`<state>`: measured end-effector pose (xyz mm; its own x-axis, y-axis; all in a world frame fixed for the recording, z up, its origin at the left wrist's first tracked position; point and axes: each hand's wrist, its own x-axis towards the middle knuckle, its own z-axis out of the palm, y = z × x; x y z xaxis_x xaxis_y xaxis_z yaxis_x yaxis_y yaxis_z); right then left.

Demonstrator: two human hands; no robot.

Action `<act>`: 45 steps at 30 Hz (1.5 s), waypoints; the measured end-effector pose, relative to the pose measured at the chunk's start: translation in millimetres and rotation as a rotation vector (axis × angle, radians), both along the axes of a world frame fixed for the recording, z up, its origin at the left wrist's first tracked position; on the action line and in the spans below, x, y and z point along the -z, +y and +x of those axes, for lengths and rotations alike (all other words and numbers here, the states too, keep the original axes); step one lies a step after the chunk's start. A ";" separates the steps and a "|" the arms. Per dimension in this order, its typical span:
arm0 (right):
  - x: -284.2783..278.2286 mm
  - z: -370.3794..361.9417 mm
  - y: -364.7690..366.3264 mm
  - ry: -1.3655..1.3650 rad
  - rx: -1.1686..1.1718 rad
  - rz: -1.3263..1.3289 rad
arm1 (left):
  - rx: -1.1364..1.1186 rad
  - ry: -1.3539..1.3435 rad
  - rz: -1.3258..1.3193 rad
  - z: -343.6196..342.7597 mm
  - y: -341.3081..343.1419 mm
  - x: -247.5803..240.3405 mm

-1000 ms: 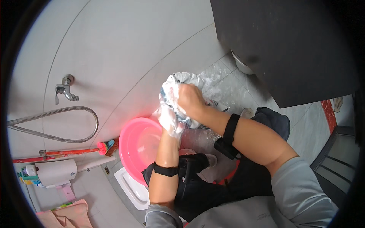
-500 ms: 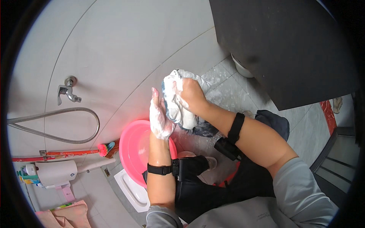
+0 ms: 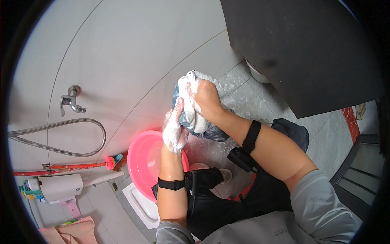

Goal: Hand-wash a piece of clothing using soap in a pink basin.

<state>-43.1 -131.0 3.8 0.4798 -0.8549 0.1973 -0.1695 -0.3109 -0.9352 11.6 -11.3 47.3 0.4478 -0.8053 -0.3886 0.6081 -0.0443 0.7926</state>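
Note:
My right hand grips the top of a wet, soapy garment, blue-grey and white with foam. It holds the cloth up above the tiled floor. My left hand, thick with white suds, presses against the garment's left side with the fingers closed around a fold. Just below and to the left of both hands stands a round pink basin. A black strap with a small device sits on each forearm.
A tap and a looped metal hose hang on the grey wall at left. A red-handled brush, a paper roll holder and a white squat pan lie lower left. A dark cabinet fills the upper right.
Both hands have lifted the garment a little higher and drawn it together. My left hand, flat against the cloth half a second ago, has closed onto its side.

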 end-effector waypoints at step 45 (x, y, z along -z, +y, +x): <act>-5.8 -10.5 16.1 0.048 -0.606 0.095 | -0.181 0.290 -0.432 41.5 23.5 -2.3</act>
